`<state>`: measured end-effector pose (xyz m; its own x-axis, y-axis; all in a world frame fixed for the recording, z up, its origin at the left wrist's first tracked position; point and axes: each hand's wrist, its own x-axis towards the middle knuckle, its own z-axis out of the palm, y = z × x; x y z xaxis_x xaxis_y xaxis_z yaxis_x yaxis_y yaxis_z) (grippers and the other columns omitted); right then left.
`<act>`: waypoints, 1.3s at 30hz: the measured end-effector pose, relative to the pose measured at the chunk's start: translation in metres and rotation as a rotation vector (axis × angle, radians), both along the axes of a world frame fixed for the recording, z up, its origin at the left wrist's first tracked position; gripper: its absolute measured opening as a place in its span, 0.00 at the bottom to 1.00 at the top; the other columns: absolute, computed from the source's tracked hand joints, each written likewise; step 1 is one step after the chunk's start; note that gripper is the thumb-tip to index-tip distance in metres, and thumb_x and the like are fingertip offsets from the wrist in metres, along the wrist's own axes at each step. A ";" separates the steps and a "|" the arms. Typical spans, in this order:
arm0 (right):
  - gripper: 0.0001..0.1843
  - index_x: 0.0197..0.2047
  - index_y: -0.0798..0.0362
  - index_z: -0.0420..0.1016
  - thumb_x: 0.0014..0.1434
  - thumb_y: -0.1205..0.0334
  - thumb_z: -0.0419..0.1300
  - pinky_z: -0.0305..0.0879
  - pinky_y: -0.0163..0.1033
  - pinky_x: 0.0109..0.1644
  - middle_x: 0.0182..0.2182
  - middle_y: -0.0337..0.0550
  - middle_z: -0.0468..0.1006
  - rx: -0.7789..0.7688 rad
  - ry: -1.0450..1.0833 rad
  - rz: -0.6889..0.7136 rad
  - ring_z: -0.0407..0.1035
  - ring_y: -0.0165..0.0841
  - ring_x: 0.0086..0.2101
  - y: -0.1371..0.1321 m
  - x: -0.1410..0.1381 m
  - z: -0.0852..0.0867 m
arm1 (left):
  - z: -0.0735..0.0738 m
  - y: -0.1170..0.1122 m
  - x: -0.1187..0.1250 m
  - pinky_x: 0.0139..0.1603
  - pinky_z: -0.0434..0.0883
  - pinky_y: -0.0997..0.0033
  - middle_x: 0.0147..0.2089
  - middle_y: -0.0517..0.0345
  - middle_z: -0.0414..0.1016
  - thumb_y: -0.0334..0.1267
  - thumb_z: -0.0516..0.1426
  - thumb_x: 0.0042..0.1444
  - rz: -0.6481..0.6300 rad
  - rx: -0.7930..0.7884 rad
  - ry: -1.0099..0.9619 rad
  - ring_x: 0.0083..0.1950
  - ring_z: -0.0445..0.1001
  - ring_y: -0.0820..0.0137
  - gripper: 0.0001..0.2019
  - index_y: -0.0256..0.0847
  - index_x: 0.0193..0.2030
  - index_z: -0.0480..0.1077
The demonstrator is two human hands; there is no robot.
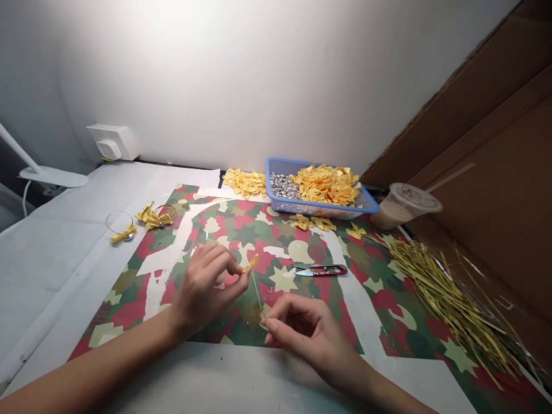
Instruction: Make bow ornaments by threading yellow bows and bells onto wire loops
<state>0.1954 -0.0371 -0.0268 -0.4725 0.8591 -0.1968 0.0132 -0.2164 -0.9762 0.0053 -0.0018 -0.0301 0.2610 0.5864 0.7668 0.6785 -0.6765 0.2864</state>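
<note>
My left hand is closed in a pinch on a small yellow ribbon bow held just above the patterned paper. My right hand is closed near the front edge, pinching the lower end of a thin gold string that runs up toward the bow. Red-handled thread snips lie on the paper just right of the bow.
A blue basket of yellow bows and silver bits stands at the back, loose bows beside it. Gold strings are heaped at right near a lidded cup. Finished ringed bows lie at left. A lamp base and wall socket are behind.
</note>
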 end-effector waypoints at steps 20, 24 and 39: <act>0.08 0.25 0.50 0.72 0.53 0.58 0.62 0.60 0.36 0.29 0.22 0.37 0.73 0.053 -0.029 0.056 0.64 0.29 0.23 0.008 0.005 -0.005 | 0.003 0.005 -0.005 0.25 0.67 0.75 0.25 0.62 0.70 0.34 0.57 0.55 0.073 -0.222 -0.086 0.28 0.68 0.72 0.08 0.41 0.25 0.64; 0.08 0.24 0.50 0.70 0.53 0.60 0.60 0.58 0.34 0.28 0.22 0.35 0.72 0.016 0.015 0.029 0.64 0.27 0.23 0.008 0.000 -0.001 | 0.004 0.004 -0.007 0.21 0.68 0.79 0.26 0.61 0.70 0.37 0.57 0.54 0.077 -0.351 -0.190 0.29 0.69 0.72 0.08 0.41 0.26 0.66; 0.12 0.23 0.49 0.69 0.54 0.55 0.62 0.58 0.36 0.31 0.21 0.35 0.72 0.073 0.010 0.014 0.63 0.29 0.24 0.011 -0.001 -0.004 | 0.013 0.002 -0.007 0.20 0.62 0.78 0.25 0.62 0.70 0.45 0.56 0.57 -0.018 -0.622 -0.315 0.22 0.62 0.76 0.11 0.40 0.30 0.70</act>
